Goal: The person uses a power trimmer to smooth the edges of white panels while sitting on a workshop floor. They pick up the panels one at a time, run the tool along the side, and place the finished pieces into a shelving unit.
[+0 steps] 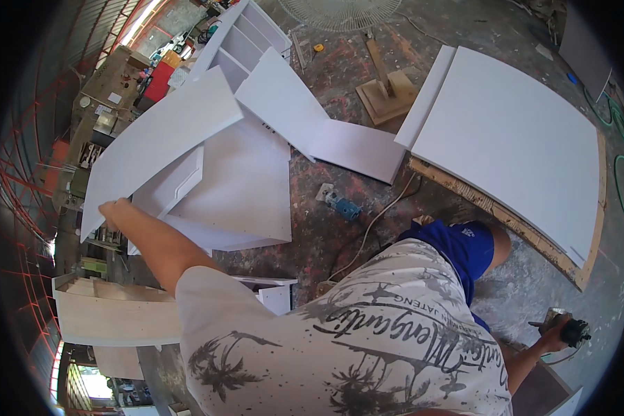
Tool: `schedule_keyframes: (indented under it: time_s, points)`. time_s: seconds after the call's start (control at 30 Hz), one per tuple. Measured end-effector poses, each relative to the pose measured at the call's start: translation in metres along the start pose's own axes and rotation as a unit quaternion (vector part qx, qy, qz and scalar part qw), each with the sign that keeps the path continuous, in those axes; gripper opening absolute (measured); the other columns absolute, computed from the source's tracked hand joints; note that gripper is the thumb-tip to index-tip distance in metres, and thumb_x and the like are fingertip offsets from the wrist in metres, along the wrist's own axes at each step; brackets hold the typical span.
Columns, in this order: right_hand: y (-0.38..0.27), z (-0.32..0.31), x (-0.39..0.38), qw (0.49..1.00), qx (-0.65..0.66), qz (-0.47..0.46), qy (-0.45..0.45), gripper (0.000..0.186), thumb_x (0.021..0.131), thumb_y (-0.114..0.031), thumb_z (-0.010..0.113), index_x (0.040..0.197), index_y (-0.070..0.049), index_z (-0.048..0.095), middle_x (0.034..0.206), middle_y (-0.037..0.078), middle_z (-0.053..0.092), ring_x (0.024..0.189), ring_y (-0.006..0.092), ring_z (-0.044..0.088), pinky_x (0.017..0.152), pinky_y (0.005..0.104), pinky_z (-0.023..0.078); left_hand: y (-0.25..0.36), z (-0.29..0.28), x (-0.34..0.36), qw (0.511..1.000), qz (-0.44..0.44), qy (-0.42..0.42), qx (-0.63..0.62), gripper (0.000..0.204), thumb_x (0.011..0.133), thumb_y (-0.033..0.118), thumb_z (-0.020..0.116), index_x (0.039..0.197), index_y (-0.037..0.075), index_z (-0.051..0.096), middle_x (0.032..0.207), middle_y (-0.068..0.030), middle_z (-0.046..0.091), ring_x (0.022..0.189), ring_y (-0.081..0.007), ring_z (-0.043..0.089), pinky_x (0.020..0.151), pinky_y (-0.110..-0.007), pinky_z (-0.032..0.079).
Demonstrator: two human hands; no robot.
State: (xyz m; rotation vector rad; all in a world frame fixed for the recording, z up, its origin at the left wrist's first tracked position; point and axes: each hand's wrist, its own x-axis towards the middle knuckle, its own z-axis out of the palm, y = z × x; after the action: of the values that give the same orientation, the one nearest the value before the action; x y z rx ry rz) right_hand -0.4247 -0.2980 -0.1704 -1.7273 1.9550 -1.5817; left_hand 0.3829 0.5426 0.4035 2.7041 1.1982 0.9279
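On the left, my left hand point(114, 211) grips the near edge of a long white panel point(166, 128). The panel lies tilted over a white cabinet carcass point(243, 184), hiding part of it. Far to the lower right, my right hand point(553, 341) is closed around a dark handheld power tool point(574, 333) with a metal-looking base; its exact kind is hard to make out. A cord runs off near it. Between my arms, a blue trim router point(344, 206) with a square base plate lies on the floor.
At the right, a large white board point(509, 139) rests on a wooden-edged support point(492, 201). White panels point(357, 149) lie ahead, beyond the router. A fan point(340, 10) stands at the far side on a wooden base point(388, 96). A cord point(374, 225) crosses the floor; a cluttered workbench point(107, 90) lines the left.
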Motion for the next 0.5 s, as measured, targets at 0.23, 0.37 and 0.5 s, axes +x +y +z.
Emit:
schedule_keyframes:
  time_s: [0.23,0.37,0.5]
  points:
    - [0.005,0.012,-0.005,0.998,0.052,0.012,0.020,0.055,0.078,-0.042,0.092,0.114,-0.003,0.077,0.110,0.010,0.078,0.096,0.0263,0.074,0.088,0.0428,0.058,-0.006,0.028,0.108,0.979,-0.096,0.137,-0.118,0.093,0.093,0.047,0.065,0.153,-0.014,0.028,0.152,-0.0381,0.037,0.140,-0.0494,0.043,0.114,-0.055,0.038]
    - [-0.036,0.022,-0.001,0.997,0.038,0.046,0.042,0.058,0.076,-0.040,0.094,0.117,-0.003,0.075,0.113,0.010,0.077,0.098,0.0253,0.073,0.091,0.0414,0.058,0.074,-0.056,-0.055,0.911,0.072,0.217,-0.344,0.104,0.090,0.062,0.067,0.157,-0.009,0.030,0.166,-0.0359,0.021,0.152,-0.0519,0.026,0.124,-0.053,0.027]
    - [0.039,0.009,-0.003,0.992,-0.015,-0.105,0.065,0.049,0.086,-0.043,0.086,0.111,-0.003,0.074,0.107,0.010,0.076,0.096,0.0274,0.073,0.089,0.0409,0.058,0.186,-0.070,-0.190,0.830,0.351,0.136,-0.411,0.090,0.090,0.067,0.067,0.153,0.006,0.049,0.165,-0.0296,0.031,0.151,-0.0425,0.036,0.123,-0.047,0.029]
